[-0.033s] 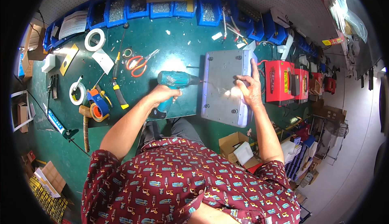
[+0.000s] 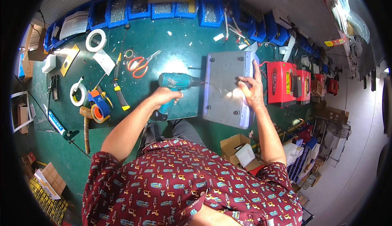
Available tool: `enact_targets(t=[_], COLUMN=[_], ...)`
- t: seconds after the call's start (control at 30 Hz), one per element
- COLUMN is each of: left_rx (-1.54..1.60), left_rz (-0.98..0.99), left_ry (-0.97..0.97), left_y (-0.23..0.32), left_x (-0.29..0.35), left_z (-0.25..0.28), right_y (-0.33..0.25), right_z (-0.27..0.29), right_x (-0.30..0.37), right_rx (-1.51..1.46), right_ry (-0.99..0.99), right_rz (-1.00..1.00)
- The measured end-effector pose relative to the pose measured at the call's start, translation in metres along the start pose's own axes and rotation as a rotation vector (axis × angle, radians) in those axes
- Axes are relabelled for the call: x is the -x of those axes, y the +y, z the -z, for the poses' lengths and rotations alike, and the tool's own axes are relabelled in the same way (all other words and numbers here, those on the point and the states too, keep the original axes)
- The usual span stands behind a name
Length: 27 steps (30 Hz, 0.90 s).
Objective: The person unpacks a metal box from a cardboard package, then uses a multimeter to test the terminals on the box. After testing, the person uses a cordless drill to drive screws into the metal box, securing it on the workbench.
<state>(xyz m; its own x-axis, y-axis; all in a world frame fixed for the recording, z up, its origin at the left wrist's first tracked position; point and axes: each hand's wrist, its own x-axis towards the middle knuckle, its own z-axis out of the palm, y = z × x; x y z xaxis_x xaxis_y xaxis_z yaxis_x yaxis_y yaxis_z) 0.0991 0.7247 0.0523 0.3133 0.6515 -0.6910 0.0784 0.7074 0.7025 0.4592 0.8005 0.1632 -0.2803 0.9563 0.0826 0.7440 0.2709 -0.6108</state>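
Note:
My left hand [image 2: 165, 95] is wrapped round the grip of a teal cordless drill [image 2: 175, 80]. The drill lies level, and its tip points right at the left side edge of a grey metal case [image 2: 224, 89]. Whether the bit touches a screw there is too small to tell. The case has a flat grey panel facing up with several dark rubber feet, and purplish edges. My right hand [image 2: 254, 90] grips the case's right side, with thumb and a finger over the panel and another finger stretched along the edge.
Blue parts bins [image 2: 117, 11] line the back of the green bench [image 2: 179, 42]. To the left lie orange-handled scissors [image 2: 139, 67], a white tape roll [image 2: 95, 40], a tape dispenser [image 2: 99, 104] and a hammer [image 2: 86, 124]. Red machines [image 2: 281, 83] stand right of the case; an open carton [image 2: 232, 146] sits below.

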Motion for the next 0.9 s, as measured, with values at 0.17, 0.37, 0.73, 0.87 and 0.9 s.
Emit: enact_targets(t=[0.17, 0.37, 0.73, 0.87, 0.9], left_rx=[0.148, 0.397, 0.567, 0.589, 0.596], left_rz=[-0.052, -0.134, -0.026, 0.013, 0.012], left_ry=[-0.014, -0.105, -0.331, -0.336, -0.347], left_y=[-0.011, 0.004, 0.032, 0.033, 0.032], left_x=[0.004, 0.03, 0.033, 0.029, 0.029], left_z=[-0.005, -0.011, -0.045, -0.044, -0.043], right_y=[-0.001, -0.004, -0.007, -0.008, -0.011], right_z=[-0.003, -0.002, -0.005, -0.008, -0.009], right_x=[-0.001, 0.001, 0.001, -0.002, -0.003], right_rx=[0.134, 0.304, 0.258, 0.219, 0.213], right_ry=[0.015, -0.034, -0.063, -0.092, -0.104], right_rz=[0.091, 0.275, 0.315, 0.294, 0.287])
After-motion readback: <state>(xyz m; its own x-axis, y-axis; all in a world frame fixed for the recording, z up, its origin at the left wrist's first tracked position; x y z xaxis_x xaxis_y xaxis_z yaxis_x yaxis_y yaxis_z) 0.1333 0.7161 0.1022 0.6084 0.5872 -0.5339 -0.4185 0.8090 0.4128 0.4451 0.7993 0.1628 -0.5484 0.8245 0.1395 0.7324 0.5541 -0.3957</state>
